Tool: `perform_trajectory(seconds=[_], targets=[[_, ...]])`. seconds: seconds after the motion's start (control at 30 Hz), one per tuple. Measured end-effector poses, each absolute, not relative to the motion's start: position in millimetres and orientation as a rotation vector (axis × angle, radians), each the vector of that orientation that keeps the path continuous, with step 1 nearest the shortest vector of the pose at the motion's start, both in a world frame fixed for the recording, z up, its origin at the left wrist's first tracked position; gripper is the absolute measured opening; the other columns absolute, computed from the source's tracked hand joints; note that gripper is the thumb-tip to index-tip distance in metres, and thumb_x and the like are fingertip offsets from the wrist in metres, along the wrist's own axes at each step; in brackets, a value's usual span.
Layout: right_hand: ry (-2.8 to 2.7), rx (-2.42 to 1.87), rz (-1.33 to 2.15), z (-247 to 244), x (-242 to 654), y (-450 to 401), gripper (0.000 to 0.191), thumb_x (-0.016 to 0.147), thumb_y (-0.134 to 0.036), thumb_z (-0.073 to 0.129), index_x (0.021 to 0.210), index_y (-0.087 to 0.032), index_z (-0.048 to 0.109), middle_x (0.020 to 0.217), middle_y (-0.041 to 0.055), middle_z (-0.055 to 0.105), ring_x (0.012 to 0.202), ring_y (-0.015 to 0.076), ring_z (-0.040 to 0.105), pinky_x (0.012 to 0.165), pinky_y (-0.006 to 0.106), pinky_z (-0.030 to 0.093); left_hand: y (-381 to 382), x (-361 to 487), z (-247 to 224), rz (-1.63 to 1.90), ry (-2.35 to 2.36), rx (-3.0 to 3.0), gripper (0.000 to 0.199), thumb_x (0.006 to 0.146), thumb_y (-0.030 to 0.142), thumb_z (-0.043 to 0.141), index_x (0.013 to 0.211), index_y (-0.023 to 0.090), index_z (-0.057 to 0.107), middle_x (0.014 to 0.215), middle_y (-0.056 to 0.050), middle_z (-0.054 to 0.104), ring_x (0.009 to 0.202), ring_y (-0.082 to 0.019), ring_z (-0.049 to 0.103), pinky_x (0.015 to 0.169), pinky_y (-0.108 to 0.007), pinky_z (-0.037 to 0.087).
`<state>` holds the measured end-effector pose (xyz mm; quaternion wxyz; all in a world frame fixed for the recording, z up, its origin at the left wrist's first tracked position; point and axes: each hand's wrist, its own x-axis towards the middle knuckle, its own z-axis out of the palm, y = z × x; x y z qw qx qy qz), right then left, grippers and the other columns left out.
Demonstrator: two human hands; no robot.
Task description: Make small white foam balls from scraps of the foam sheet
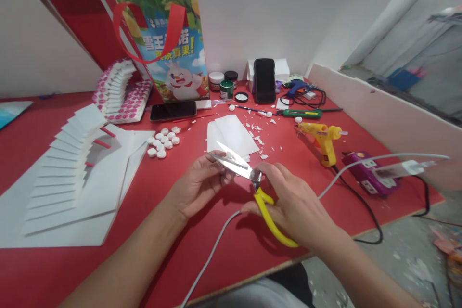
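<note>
Yellow-handled scissors (269, 219) are held in my right hand (298, 202), their silver blades parted and pointing up and left. My left hand (202, 180) is closed in a pinch around a small white piece (230, 156) between the blades. Just beyond the blades, white sheets (233, 134) lie on the red table (144, 250), with white scraps scattered to their right. Several small round white pieces (164, 140) form a cluster left of the sheets. A grey cable (212, 252) passes beneath my right hand.
A black phone (173, 110) lies before a colourful bag (169, 38). Stepped white boards (57, 173) stand at left. Paint jars (226, 89) and an upright black phone (264, 81) are behind. At right are a yellow glue gun (323, 139) and a purple device (368, 173).
</note>
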<state>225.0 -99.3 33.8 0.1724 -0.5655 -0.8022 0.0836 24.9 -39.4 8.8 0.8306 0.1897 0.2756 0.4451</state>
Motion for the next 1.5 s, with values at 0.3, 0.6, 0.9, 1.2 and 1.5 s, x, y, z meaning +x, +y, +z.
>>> perform_trajectory(seconds=[0.3,0.6,0.9,1.2,1.5], targets=[[-2.058,-1.644,0.454,35.7,227.1,-102.8,0.032,0.092,-0.049,0.06,0.105,-0.02,0.057,0.077,0.0031,0.066,0.06,0.0159,0.059,0.056,0.025,0.042,-38.5,25.2,12.9,0.907,0.544,0.491,0.015,0.071,0.013,0.083,0.081,0.009,0.072,0.074,-0.004,0.067,0.064,-0.009,0.062,0.064,-0.016,0.054],[-1.864,-2.229,0.063,35.7,264.2,-74.3,0.039,0.084,-0.038,0.064,0.117,-0.017,0.063,0.082,0.0085,0.071,0.075,0.0262,0.068,0.061,0.029,0.042,-37.8,21.2,10.0,0.889,0.566,0.486,0.027,0.067,0.013,0.086,0.091,0.011,0.074,0.083,-0.005,0.067,0.071,-0.01,0.064,0.068,-0.018,0.055],[-2.085,-2.236,-0.156,27.8,267.6,-63.9,0.028,0.091,-0.033,0.06,0.107,-0.014,0.073,0.093,0.0161,0.067,0.079,0.0278,0.067,0.072,0.037,0.05,-36.7,19.7,8.7,0.942,0.574,0.56,0.019,0.07,0.014,0.085,0.087,0.011,0.076,0.078,-0.005,0.068,0.071,-0.009,0.062,0.069,-0.017,0.054],[-2.043,-1.022,0.614,54.7,208.0,-43.1,0.022,0.086,-0.021,0.072,0.108,-0.02,0.073,0.098,0.0053,0.068,0.077,0.0127,0.064,0.073,0.027,0.053,-34.9,20.4,5.2,0.944,0.616,0.508,0.024,0.069,0.017,0.086,0.089,0.01,0.075,0.081,-0.004,0.069,0.069,-0.008,0.062,0.069,-0.016,0.054],[-1.838,-1.069,1.006,47.7,199.2,-15.2,0.011,0.088,-0.02,0.065,0.078,-0.016,0.067,0.07,-0.0011,0.065,0.06,0.0091,0.057,0.057,0.022,0.044,-33.6,17.6,7.7,0.929,0.607,0.515,0.023,0.067,0.017,0.087,0.084,0.008,0.075,0.076,-0.004,0.069,0.066,-0.008,0.065,0.065,-0.015,0.056]])
